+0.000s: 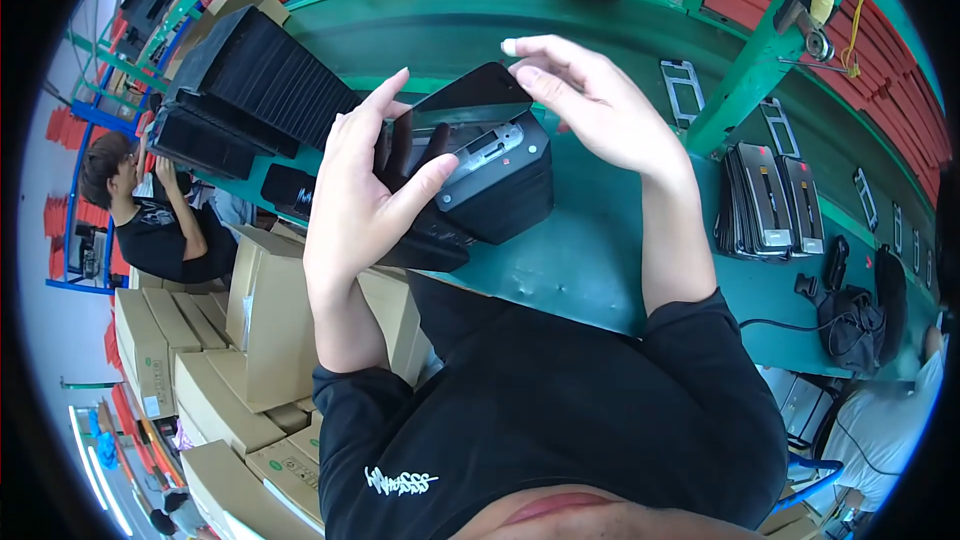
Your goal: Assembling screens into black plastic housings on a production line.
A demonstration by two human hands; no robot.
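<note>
A glossy dark panel (478,90) lies tilted on a black angular device (510,190), showing dark finger-shaped reflections. The device's near end carries a grey metal plate (490,152) with a slot and small screws. My left hand (360,190) is open at the panel's left side, with fingers spread and the thumb reaching over the near edge toward the plate. At the panel's far right corner, my right hand (605,100) is open, thumb and fingers stretched out. Whether its fingertips touch the corner is hard to tell.
A tall stack of black trays (270,80) stands left on the green bench (590,240). To the right are strapped dark flat packs (760,200), a green post (765,60) and a black bag (855,325). Cardboard boxes (270,340) crowd the left, near a seated person (160,210).
</note>
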